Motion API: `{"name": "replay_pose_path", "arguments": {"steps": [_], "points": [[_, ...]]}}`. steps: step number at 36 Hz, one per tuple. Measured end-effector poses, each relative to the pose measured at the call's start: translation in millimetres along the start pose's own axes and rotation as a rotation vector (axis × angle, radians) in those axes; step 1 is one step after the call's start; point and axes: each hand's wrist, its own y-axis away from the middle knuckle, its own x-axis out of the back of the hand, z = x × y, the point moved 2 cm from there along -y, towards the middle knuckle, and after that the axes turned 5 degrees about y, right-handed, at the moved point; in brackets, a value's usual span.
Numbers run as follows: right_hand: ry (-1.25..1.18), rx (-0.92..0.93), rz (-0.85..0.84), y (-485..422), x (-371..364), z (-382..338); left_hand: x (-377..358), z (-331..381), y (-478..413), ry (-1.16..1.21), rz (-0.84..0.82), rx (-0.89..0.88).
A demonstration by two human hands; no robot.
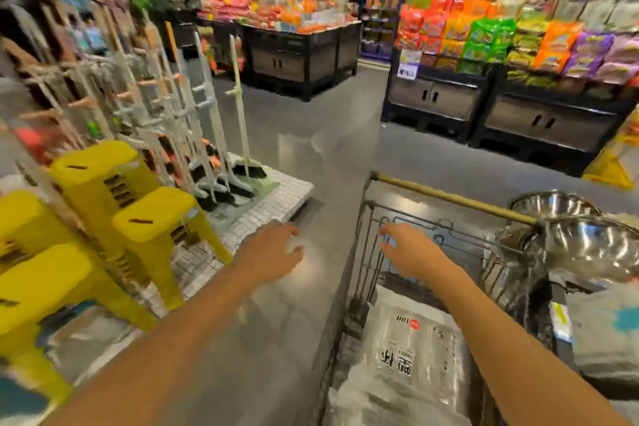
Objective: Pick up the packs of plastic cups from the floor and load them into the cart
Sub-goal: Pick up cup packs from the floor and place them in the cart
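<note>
— Both forearms come in bare from 6 o'clock. What is the left hand (273, 252) doing?
— It hangs over the grey polished floor (311, 149), just left of the cart (449, 197). The fingers are spread and loose and grip nothing. The fingertips are smeared by blur.
— And the right hand (408, 252)?
— It's out over the cart's far end, at about 5 o'clock. The fingers are fanned and it holds nothing either. I can't tell whether it touches the wire.
— Where's the pack of cups (411, 349)?
— Lying flat inside the cart, at 5 o'clock, under the right forearm. It has a clear, crinkly, silvery wrap with black printed characters and a small round red mark. More shiny wrap shows nearer the bottom edge, but I can't say if that's a second pack.
— What's the cart made of?
— Thin dark wire grid for the walls, with a brass-coloured bar across the far rim.
— Anything around it?
— Steel bowls (587, 245) at 4 o'clock, round and mirror-bright, at the cart's right side. I can't tell if they sit in it or beside it. At 8 o'clock there are yellow plastic stools (159, 214) with squarish slotted tops. Brooms (249, 170) with pale handles stand upright at 10 o'clock on a white grid platform. Bright snack bags (491, 34) fill dark bins at 2 o'clock.
</note>
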Motion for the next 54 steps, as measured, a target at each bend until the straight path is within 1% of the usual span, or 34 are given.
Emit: {"name": "replay_pose_path", "arguments": {"steps": [4, 7, 8, 13, 18, 21, 24, 28, 32, 35, 39, 41, 44, 47, 54], "points": [[0.043, 0.131, 0.069, 15.4, 17.4, -108.2, 77.3, -65.5, 77.2, -0.019, 0.143, 0.093], [0.036, 0.238, 0.101, 35.9, 14.4, -196.1, 124.4, -124.0, 149.1, -0.063, 0.24, 0.169], [0.026, 0.282, 0.106, 43.0, 10.9, -225.4, 139.4, -142.0, 176.0, -0.082, 0.259, 0.221], [0.087, 0.548, 0.142, 77.4, -24.2, -371.5, 194.9, -225.8, 314.9, -0.064, 0.382, 0.423], [0.172, 0.857, 0.077, 122.1, -77.7, -515.5, 226.7, -292.2, 467.4, -0.032, 0.473, 0.667], [0.153, 1.017, 0.031, 163.9, -106.3, -595.9, 238.1, -313.5, 556.0, -0.03, 0.546, 0.815], [0.146, 1.206, 0.016, 206.7, -136.3, -672.0, 244.5, -321.1, 639.1, -0.034, 0.656, 1.022], [0.201, 1.42, -0.049, 267.0, -176.7, -760.9, 240.5, -325.7, 736.4, -0.022, 0.736, 1.191], [0.222, 1.638, -0.148, 319.7, -216.3, -827.4, 229.9, -322.2, 804.0, -0.03, 0.831, 1.415], [0.222, 1.756, -0.232, 355.0, -238.8, -861.3, 222.0, -317.1, 835.3, 0.001, 0.916, 1.515], [0.227, 1.903, -0.291, 392.5, -263.8, -898.3, 209.9, -308.3, 866.7, 0.071, 1.02, 1.675], [0.219, 1.96, -0.294, 409.1, -275.3, -916.8, 202.3, -305.7, 882.1, 0.079, 1.059, 1.753], [0.206, 2.025, -0.307, 434.2, -291.4, -936.7, 191.2, -299.1, 901.1, 0.071, 1.049, 1.864], [0.277, 2.084, -0.348, 460.8, -310.3, -953.9, 180.8, -295.7, 921.4, 0.088, 1.047, 1.937], [0.334, 2.17, -0.378, 528.6, -343.5, -997.4, 169.3, -311.4, 985.3, 0.062, 1.033, 2.016]]}}
